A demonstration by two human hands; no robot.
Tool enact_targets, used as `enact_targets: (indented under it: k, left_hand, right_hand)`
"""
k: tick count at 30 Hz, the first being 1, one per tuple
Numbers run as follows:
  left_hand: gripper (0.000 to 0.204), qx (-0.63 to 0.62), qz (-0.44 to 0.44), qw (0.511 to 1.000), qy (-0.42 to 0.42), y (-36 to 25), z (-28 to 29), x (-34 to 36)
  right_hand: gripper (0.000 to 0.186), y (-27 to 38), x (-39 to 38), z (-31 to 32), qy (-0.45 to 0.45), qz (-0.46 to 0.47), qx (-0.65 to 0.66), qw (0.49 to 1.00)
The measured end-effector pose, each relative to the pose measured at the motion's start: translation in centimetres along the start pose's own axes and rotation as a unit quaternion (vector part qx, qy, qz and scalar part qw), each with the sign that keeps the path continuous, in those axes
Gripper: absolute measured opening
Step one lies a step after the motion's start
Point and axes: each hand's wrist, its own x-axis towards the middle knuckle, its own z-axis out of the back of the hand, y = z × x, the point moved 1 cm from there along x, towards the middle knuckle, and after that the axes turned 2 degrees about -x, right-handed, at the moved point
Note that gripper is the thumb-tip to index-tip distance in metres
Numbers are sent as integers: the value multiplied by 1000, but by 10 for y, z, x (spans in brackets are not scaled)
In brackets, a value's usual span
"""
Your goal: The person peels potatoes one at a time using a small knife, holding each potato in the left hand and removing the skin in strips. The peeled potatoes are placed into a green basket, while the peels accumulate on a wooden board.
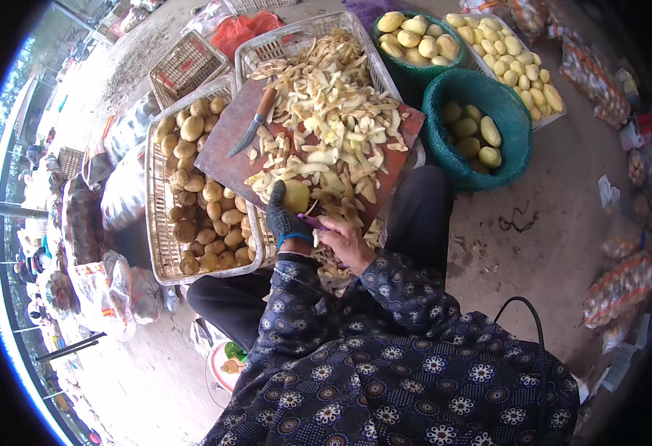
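Observation:
My left hand (285, 223), in a dark glove with blue cuff, grips a partly peeled yellow potato (296, 195) over the board's near edge. My bare right hand (342, 239), just right of it, is closed on a purple-handled peeler (312, 221) held against the potato. A reddish board (218, 152) lies across a white crate and carries a large heap of pale peelings (333, 119), plus a knife (252, 122) with a wooden handle. More peelings hang below, around my hands. At the left, a crate (155, 215) holds several unpeeled brown potatoes (214, 209).
Two green net-lined buckets (508, 163) of peeled potatoes stand upper right, beside a crate (545, 119) of more. Sacks (125, 186) line the left, an empty crate (185, 67) sits upper left, and filled mesh bags (619, 286) lie along the right. A round tray (218, 372) sits lower left.

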Motion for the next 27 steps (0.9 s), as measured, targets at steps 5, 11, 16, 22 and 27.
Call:
enact_targets:
  k: [5, 11, 16, 22, 27]
  left_hand:
    - [38, -64, 159, 985, 11, -27, 8, -15]
    - [39, -61, 91, 994, 6, -23, -19, -39]
    - [42, 56, 72, 996, 3, -31, -9, -33]
    - [37, 654, -359, 666, 28, -15, 27, -19]
    - [88, 560, -228, 765, 224, -34, 25, -38]
  right_hand:
    - [34, 44, 11, 15, -52, -4, -58, 997]
    - [38, 1, 59, -14, -170, 71, -184, 965]
    - [38, -2, 52, -20, -165, 47, -122, 977]
    - [34, 4, 50, -22, -124, 74, -181, 973]
    - [34, -3, 54, -10, -102, 109, -191, 970]
